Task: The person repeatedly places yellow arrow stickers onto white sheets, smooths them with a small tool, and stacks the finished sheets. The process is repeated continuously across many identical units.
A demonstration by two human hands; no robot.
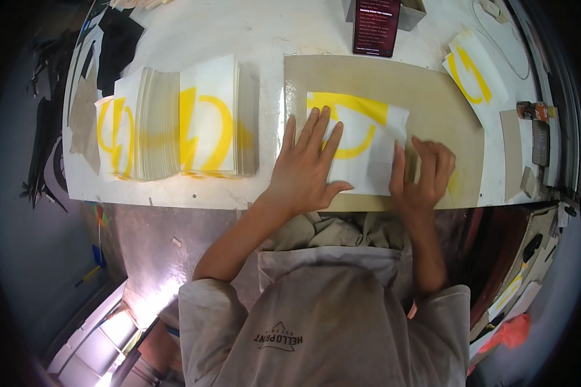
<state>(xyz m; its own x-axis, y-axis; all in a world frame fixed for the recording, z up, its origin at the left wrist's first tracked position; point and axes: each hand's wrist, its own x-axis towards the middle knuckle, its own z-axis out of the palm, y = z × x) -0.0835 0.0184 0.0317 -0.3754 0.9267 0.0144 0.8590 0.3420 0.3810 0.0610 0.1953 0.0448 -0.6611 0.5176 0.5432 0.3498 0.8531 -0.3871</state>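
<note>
A white paper sheet (368, 173) with a bold yellow print lies on a beige board in front of me. My left hand (306, 164) rests flat on the sheet's left part, its fingers spread over the yellow shape. At the sheet's right edge is my right hand (426, 171), its thumb over the edge and its fingers bent, with a gap between them. I see nothing held in that gap. To the left, thick stacks of similar yellow-printed sheets (203, 122) lean over one another.
The beige board (442, 122) covers the table's right half. Beyond it stands a lit phone (376, 26) against a grey box (412, 14). More printed sheets (474, 74) lie at the far right, near a small black device (540, 143). Black scraps (119, 42) are at the far left.
</note>
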